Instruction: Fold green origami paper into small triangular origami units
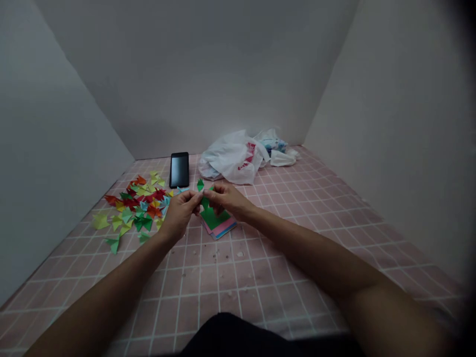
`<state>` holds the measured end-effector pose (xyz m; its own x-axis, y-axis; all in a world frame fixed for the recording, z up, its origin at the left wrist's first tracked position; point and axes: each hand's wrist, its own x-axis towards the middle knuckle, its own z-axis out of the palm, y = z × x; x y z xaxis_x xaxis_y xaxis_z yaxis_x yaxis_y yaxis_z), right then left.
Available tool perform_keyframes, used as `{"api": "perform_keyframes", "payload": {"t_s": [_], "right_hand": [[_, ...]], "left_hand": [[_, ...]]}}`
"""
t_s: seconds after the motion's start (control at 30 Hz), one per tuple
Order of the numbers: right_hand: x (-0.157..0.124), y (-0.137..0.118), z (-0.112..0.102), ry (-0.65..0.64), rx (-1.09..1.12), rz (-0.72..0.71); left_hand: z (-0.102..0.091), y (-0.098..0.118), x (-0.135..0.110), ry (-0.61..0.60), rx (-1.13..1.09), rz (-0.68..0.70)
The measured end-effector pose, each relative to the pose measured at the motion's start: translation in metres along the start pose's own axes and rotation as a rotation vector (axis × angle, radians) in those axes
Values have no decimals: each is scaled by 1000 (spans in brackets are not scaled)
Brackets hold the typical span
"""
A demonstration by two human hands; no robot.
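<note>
Both hands meet at the middle of the view, pinching a small folded piece of green paper point(201, 185) that sticks up between them. My left hand point(181, 210) grips it from the left with thumb and fingers together. From the right, my right hand point(228, 199) pinches the same paper, its fingers curled. Just below the hands lies a stack of square paper sheets point(216, 221), green on top, with pink and blue edges showing beneath. Part of the folded paper is hidden behind the fingers.
Left of my hands spreads a pile of folded paper pieces point(140, 221) in red, orange, yellow, green and blue. A black phone point(179, 169) lies behind it. White plastic bags point(232, 156) rest against the back wall. Pink checked cloth point(297, 213) covers the surface, with walls on three sides.
</note>
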<state>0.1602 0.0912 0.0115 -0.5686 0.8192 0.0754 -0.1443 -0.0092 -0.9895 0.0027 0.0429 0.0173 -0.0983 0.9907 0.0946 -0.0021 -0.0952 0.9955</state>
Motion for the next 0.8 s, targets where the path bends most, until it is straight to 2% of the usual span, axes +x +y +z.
{"api": "perform_keyframes", "payload": {"t_s": [0.17,0.37,0.53,0.6,0.73,0.8], "right_hand": [[0,7,4,-48,8,-37],[-1,11,8,-84,-66,-53],[-6,18,16,-68,-36,-42],[-10,21,19,-77,39,-25],[-15,24,25,-183,304,54],[-16,23,27,-217,353,73]], "left_hand": [[3,0,-7,19,-19,2],[-8,5,-16,-20,40,-5],[-11,-3,-23,-1,-38,-15],[-11,-7,-25,0,-109,-39],[-12,-8,-27,-31,-242,-110],[-14,-6,-28,-56,-283,-138]]}}
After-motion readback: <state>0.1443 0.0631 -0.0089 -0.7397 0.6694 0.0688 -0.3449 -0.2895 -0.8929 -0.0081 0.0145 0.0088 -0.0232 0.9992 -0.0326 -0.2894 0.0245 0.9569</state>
